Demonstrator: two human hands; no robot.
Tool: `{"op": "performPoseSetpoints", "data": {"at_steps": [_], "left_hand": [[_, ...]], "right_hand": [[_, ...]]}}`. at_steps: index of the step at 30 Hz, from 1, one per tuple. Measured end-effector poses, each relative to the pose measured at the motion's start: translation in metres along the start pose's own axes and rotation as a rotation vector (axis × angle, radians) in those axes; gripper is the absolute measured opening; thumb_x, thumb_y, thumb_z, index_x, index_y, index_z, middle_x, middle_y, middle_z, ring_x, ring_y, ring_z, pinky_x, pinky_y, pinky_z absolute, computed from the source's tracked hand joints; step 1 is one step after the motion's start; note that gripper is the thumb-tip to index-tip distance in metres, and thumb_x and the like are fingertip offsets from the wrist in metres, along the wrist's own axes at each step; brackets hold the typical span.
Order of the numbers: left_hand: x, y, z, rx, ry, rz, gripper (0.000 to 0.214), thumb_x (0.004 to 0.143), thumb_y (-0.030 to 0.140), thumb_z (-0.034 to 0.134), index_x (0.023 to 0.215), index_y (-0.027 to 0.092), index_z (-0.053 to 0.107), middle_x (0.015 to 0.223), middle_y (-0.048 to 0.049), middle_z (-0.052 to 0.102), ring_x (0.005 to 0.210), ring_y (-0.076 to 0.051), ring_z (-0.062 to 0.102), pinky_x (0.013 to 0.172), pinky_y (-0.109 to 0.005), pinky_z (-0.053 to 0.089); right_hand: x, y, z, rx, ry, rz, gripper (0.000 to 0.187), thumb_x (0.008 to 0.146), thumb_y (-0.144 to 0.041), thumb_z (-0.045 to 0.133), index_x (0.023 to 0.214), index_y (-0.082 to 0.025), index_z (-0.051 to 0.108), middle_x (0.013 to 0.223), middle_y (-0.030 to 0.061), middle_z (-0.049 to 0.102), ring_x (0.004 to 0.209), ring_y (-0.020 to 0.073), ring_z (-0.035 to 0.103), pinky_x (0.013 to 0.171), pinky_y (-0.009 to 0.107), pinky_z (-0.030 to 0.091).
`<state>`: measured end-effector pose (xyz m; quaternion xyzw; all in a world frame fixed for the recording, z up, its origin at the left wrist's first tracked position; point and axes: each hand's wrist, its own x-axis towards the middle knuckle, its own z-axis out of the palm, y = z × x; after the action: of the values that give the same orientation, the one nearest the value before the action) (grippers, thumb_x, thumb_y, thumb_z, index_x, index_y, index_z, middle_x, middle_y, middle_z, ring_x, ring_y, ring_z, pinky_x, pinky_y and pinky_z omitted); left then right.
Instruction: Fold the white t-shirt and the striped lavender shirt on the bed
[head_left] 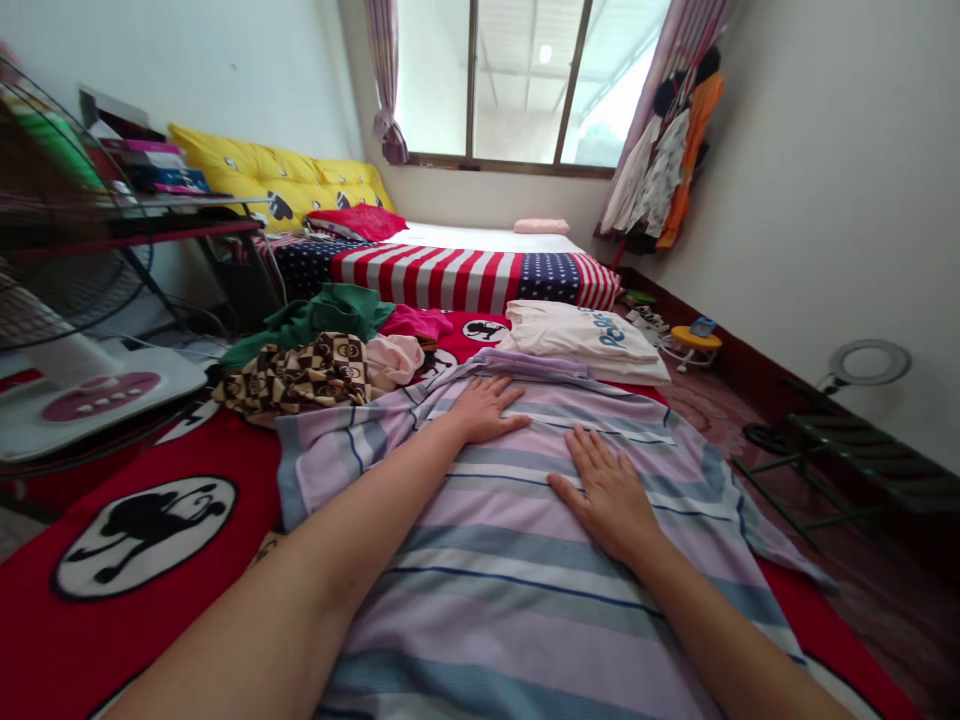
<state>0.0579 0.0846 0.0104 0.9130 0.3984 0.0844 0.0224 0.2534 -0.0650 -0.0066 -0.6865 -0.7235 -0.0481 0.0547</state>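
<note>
A person's two bare hands lie palm down on a striped shirt [517, 540] in lilac, grey-blue and white, which is spread across a red blanket [45, 640] printed with black-and-white figures. The left hand [487, 412] rests nearer the collar end, the right hand [609, 500] closer to the wearer and further right. Both are open, fingers extended and slightly spread; neither grips anything. The flat palms and their places either side of the shirt's middle suggest gentle pressure that keeps the fabric level, though soft ripples show around them. The shirt lies full width, its sleeves reaching out to both sides, probably so that no part is bunched underneath. Just beyond its collar, a folded white garment [577, 340] with blue lettering sits flat to the right, while crumpled green cloth [337, 310], brown checked cloth [300, 375] and pink cloth [416, 320] are heaped to the left, an arrangement that seems to separate neat from loose and leaves the middle for the shirt.
</note>
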Motion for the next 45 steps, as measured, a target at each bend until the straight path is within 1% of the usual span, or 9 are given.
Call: {"op": "performPoseSetpoints", "data": {"at_steps": [7, 13, 17, 24, 27, 32, 39, 42, 45], "left_hand": [[-0.020, 0.004, -0.056, 0.155, -0.153, 0.090, 0.052, 0.085, 0.047, 0.052, 0.133, 0.027, 0.050, 0.139, -0.0080, 0.049, 0.124, -0.025, 0.048, 0.096, -0.033, 0.040], [-0.094, -0.032, -0.117, 0.374, 0.032, -0.274, 0.044, 0.071, 0.049, 0.066, 0.105, 0.021, 0.067, 0.111, -0.0093, 0.065, 0.107, -0.029, 0.058, 0.084, -0.034, 0.045], [-0.143, -0.060, -0.123, 0.343, -0.079, -0.419, 0.041, 0.065, 0.053, 0.069, 0.094, 0.025, 0.071, 0.101, -0.0061, 0.069, 0.100, -0.028, 0.061, 0.076, -0.031, 0.047], [-0.187, -0.084, -0.117, 0.130, 0.267, -0.414, 0.029, 0.082, 0.029, 0.046, 0.090, 0.021, 0.073, 0.100, -0.0059, 0.068, 0.093, -0.021, 0.061, 0.084, -0.030, 0.045], [-0.207, -0.091, -0.116, 0.233, 0.214, -0.510, 0.026, 0.075, 0.021, 0.047, 0.084, 0.021, 0.072, 0.096, -0.0060, 0.068, 0.092, -0.022, 0.061, 0.075, -0.029, 0.045], [-0.228, -0.071, -0.115, 0.106, 0.061, -0.515, 0.021, 0.079, 0.034, 0.051, 0.085, 0.023, 0.068, 0.078, -0.0010, 0.067, 0.072, -0.018, 0.062, 0.061, -0.025, 0.041], [-0.214, -0.024, -0.115, 0.163, 0.125, -0.469, 0.015, 0.076, 0.035, 0.061, 0.078, 0.021, 0.065, 0.083, -0.0029, 0.066, 0.076, -0.019, 0.061, 0.062, -0.026, 0.040], [-0.203, 0.002, -0.121, -0.159, 0.268, -0.371, 0.018, 0.081, 0.034, 0.058, 0.077, 0.018, 0.064, 0.076, -0.0028, 0.065, 0.071, -0.017, 0.061, 0.062, -0.025, 0.043], [-0.195, 0.024, -0.128, -0.548, 0.199, -0.188, 0.024, 0.088, 0.036, 0.051, 0.093, 0.018, 0.066, 0.085, -0.0038, 0.069, 0.074, -0.016, 0.064, 0.065, -0.025, 0.049]], "right_hand": [[0.000, 0.000, 0.002, -0.015, 0.026, -0.009, 0.070, 0.093, -0.059, 0.023, 0.149, -0.018, 0.027, 0.156, 0.0052, 0.020, 0.144, 0.0253, 0.018, 0.113, 0.050, 0.021], [-0.001, -0.002, 0.000, -0.007, 0.027, 0.003, 0.070, 0.093, -0.058, 0.024, 0.149, -0.016, 0.028, 0.156, 0.0051, 0.020, 0.144, 0.0250, 0.019, 0.113, 0.050, 0.021], [-0.002, -0.004, -0.004, 0.000, 0.023, 0.014, 0.070, 0.093, -0.058, 0.025, 0.149, -0.016, 0.028, 0.156, 0.0042, 0.020, 0.144, 0.0242, 0.018, 0.113, 0.050, 0.021], [-0.001, -0.003, -0.002, 0.022, 0.038, 0.008, 0.070, 0.092, -0.059, 0.026, 0.148, -0.016, 0.029, 0.156, 0.0048, 0.022, 0.143, 0.0247, 0.020, 0.113, 0.050, 0.022], [0.000, -0.001, 0.002, 0.027, 0.057, 0.005, 0.071, 0.092, -0.059, 0.026, 0.147, -0.016, 0.031, 0.156, 0.0051, 0.023, 0.143, 0.0252, 0.021, 0.112, 0.050, 0.023], [0.001, 0.000, 0.004, 0.024, 0.067, 0.002, 0.072, 0.091, -0.060, 0.026, 0.147, -0.016, 0.031, 0.155, 0.0050, 0.024, 0.143, 0.0250, 0.022, 0.112, 0.050, 0.022], [0.000, 0.000, 0.005, 0.024, 0.069, 0.005, 0.072, 0.091, -0.060, 0.026, 0.147, -0.016, 0.032, 0.155, 0.0061, 0.025, 0.143, 0.0253, 0.022, 0.112, 0.050, 0.022], [0.001, 0.000, 0.005, 0.027, 0.065, 0.001, 0.072, 0.091, -0.060, 0.026, 0.147, -0.016, 0.033, 0.155, 0.0061, 0.025, 0.142, 0.0253, 0.022, 0.112, 0.050, 0.022], [0.001, 0.001, 0.004, 0.032, 0.069, -0.003, 0.071, 0.091, -0.060, 0.027, 0.147, -0.016, 0.033, 0.155, 0.0050, 0.025, 0.142, 0.0250, 0.022, 0.112, 0.049, 0.023]]}}
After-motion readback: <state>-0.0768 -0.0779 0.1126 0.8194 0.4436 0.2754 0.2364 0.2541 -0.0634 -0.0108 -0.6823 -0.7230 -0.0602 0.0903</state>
